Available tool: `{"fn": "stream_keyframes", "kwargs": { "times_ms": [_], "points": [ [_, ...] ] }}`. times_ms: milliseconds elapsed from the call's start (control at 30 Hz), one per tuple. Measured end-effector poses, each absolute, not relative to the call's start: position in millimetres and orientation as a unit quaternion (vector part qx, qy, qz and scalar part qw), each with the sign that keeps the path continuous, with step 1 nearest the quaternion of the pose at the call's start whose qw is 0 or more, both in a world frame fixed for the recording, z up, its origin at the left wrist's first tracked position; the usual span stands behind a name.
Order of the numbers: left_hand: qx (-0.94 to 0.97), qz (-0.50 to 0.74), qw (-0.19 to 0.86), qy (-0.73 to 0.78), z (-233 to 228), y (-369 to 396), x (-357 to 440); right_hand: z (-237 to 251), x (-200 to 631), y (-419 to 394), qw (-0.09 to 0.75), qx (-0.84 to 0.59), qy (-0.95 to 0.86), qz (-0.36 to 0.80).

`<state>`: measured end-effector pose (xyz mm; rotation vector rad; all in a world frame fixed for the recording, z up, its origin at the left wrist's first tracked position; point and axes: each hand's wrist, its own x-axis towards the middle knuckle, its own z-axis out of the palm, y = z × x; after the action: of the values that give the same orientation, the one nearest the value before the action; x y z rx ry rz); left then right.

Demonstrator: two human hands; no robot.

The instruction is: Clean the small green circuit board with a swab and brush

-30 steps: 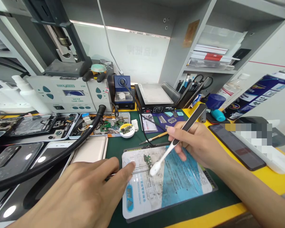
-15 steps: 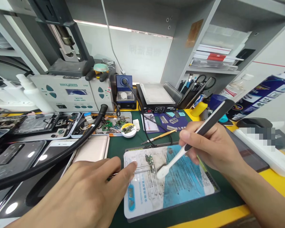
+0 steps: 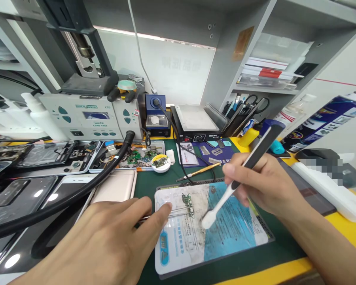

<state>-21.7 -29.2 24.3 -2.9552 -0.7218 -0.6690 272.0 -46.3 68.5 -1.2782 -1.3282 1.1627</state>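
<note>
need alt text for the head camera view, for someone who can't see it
A right hand holds a brush, its white head on a stained work mat beside a small green circuit board. The left hand pins the board with tweezers on a cluttered phone-repair bench.

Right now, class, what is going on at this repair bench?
A person is cleaning a small green circuit board on a white and blue work mat. The left hand pins the board down with metal tweezers, while the right hand holds a white-headed brush whose head rests on the mat just right of the board. Opened phones and a soldering station sit behind.
</note>
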Motion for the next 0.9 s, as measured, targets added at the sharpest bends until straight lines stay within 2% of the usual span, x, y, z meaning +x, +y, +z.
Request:
{"fn": "stream_keyframes", "kwargs": {
  "times_ms": [133,300,567,800,900],
  "points": [
    [-0.960,-0.175,0.002,-0.220,23.6,-27.7,-22.2,71.7,272.0,-42.0,0.498,-0.521,-0.487,0.494],
    [-0.961,-0.174,0.002,-0.217,23.6,-28.6,-21.3,72.1,270.0,-41.6,0.454,-0.482,-0.485,0.571],
    [-0.962,-0.179,0.003,-0.206,24.1,-28.4,-20.3,66.9,265.5,-47.9,0.451,-0.499,-0.539,0.507],
    [-0.962,-0.174,0.015,-0.209,22.0,-29.6,-21.5,66.0,263.0,-49.8,0.438,-0.507,-0.538,0.512],
    [-0.962,-0.180,0.013,-0.203,22.1,-29.7,-20.3,65.9,265.3,-50.1,0.466,-0.500,-0.535,0.496]
  ]
}}
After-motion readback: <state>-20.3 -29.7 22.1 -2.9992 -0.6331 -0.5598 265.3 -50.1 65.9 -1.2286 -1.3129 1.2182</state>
